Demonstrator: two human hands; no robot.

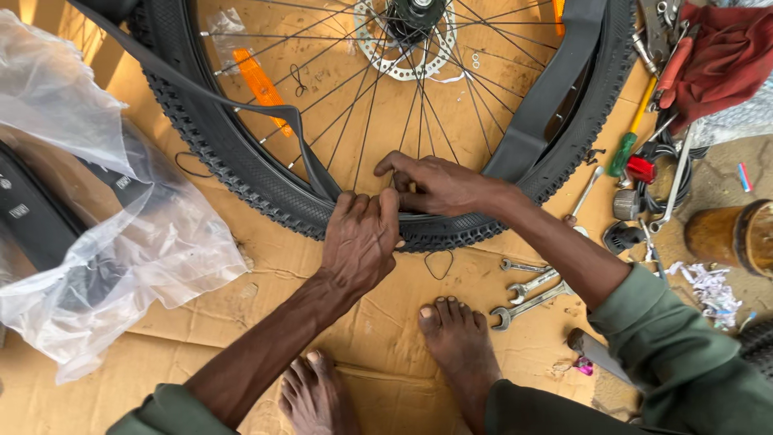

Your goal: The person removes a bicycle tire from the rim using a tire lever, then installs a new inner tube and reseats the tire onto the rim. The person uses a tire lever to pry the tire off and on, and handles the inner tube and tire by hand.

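Nearest the camera, two bare feet rest on flattened cardboard, bracing the seated person close to the work.

The left hand lies palm-down over the knobby tyre, its fingers curled tight over the tyre's inner edge and pressing against the black inner tube. This grip appears to pin the bead so it cannot creep.

Just beyond and to the right of those fingers, the right hand reaches across from the opposite side. Its fingers are partly closed and hooked at the rim edge, touching the left fingertips; whether they pinch the tube or the tyre bead cannot be told.

To the right of the right wrist, three combination spanners lie within reach. To the left of the left hand sits crumpled clear plastic wrapping.

Beyond both sets of fingers, the spokes converge on the hub and brake disc. An orange reflector sits among them.
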